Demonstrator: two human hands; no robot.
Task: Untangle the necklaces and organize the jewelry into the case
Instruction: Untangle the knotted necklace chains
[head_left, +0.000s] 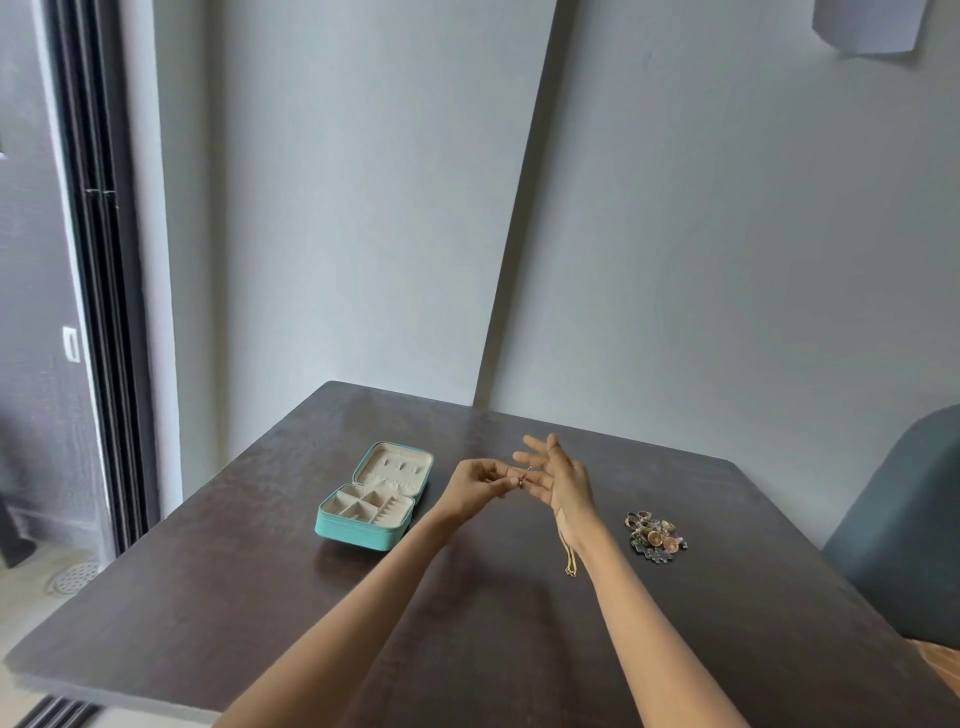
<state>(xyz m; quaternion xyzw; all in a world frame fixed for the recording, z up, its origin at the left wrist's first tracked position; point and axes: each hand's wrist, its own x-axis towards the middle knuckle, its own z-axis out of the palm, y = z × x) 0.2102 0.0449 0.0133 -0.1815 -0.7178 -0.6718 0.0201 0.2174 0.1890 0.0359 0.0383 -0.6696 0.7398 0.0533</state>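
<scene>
Head camera, looking down over a dark wooden table (218, 597) set against a pale grey wall. Two bare forearms reach in from the bottom edge and meet above the middle of the table.

The left hand (480, 480) has its fingers curled, pinching a small pendant or clasp of a thin gold necklace (563, 551) at its fingertips. At its 3 o'clock, almost touching, the right hand (558, 480) is raised with fingers spread and straight; the chain seems looped over them, though how it is caught is too small to tell. The rest of the chain hangs below the right wrist, toward 6 o'clock.

At 9 o'clock from the hands a teal jewelry case (358, 532) lies open, cream compartments showing. At 4 o'clock from the right hand sits a small pile of jewelry (654, 535), rings and earrings heaped together.
</scene>
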